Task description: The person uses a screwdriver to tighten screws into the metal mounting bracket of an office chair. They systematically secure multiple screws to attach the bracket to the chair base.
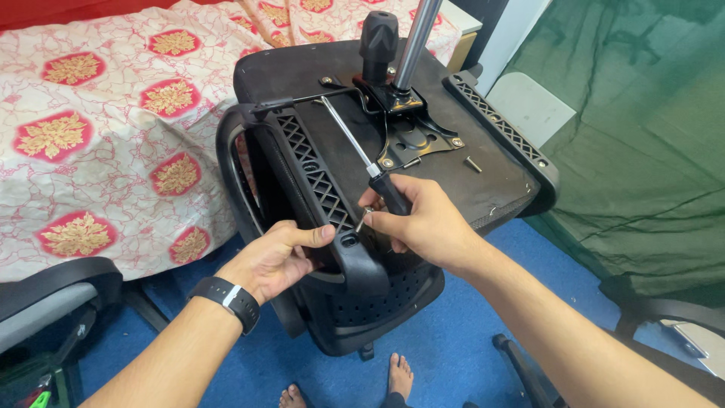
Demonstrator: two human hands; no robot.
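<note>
1. Upturned office chair seat lying underside-up against a bed, black and broad, filling the middle of the view.
2. Behind and to the left, a bedspread in white with red and gold medallions; below, blue floor with bare toes showing at the bottom edge.
3. To the right, a hanging green cloth; lower left, part of another chair in grey and black.
4. On the seat's underside, a black metal mounting plate with a chrome gas cylinder rising from it and a black knob beside it.
5. One loose bolt resting on the seat just right of the plate.
6. Black lattice armrest standing along the seat's left edge, partly blocking the view of the seat's near corner.
7. Left hand, watch on the wrist, wrapped around the armrest's lower end, thumb pressed on top.
8. Right hand closed around the black handle of a screwdriver, shaft angled up-left across the seat.
9. Small screw pinched at the right fingertips, just above the armrest's near end.
</note>
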